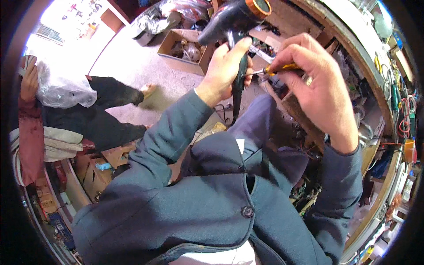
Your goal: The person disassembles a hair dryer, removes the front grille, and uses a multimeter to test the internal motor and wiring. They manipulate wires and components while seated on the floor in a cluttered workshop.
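Observation:
A black hair dryer (pixel 227 21) with an orange ring at its rear end is held up in front of me, its handle pointing down. My left hand (pixel 225 66) is closed around that handle, thumb on the upper part. In my right hand (pixel 316 75) is a screwdriver (pixel 287 67) with a yellow-and-dark handle, pinched between thumb and fingers. Its shaft reaches left to the side of the dryer's handle, where the tip is hidden near my left fingers. A dark cord runs down from the handle's lower end.
A cardboard box (pixel 183 51) with odd parts stands on the floor ahead. At left sits another person in dark trousers (pixel 99 108), a clear plastic bag (pixel 62 86) on their lap. A cluttered workbench (pixel 375 66) with tools and wires curves along my right.

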`<act>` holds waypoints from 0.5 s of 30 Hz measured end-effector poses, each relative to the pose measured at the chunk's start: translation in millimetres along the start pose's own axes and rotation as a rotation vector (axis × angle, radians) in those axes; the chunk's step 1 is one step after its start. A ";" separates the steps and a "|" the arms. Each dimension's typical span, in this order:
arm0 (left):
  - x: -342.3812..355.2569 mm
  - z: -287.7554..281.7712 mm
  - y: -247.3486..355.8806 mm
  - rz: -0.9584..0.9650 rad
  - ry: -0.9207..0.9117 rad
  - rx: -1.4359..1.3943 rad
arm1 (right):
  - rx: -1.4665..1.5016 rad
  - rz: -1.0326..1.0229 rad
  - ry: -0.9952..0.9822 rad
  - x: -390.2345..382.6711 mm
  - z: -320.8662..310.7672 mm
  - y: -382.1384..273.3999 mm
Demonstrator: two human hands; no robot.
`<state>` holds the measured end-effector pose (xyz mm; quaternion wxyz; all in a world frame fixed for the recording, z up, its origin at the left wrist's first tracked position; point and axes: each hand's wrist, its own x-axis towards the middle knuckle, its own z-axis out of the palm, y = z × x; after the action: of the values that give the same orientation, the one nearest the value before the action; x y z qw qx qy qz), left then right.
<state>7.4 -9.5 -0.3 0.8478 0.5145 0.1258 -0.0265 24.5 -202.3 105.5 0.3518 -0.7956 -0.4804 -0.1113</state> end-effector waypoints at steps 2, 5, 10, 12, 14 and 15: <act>1.0 2.7 4.2 -0.035 0.008 -0.019 | 0.006 0.177 0.036 -0.5 0.2 -11.6; -1.5 2.1 2.7 -0.021 0.029 -0.060 | -0.309 0.185 -0.112 0.6 -3.2 -9.7; -2.2 1.6 1.9 -0.016 0.002 -0.075 | -0.041 0.042 -0.013 4.7 -4.7 -14.9; -1.0 -0.7 1.3 -0.007 -0.043 -0.078 | -0.090 0.110 -0.013 4.6 -4.2 -21.5; -4.0 1.8 3.1 0.001 -0.008 -0.073 | -0.179 0.176 -0.069 4.5 -4.7 -20.3; -3.9 0.2 2.1 -0.005 -0.001 -0.082 | -0.208 0.274 -0.178 6.5 -8.3 -22.6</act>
<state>4.0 -9.1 2.6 0.8682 0.4788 0.1278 -0.0237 10.2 -196.8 125.1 0.2357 -0.8923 -0.3829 -0.0409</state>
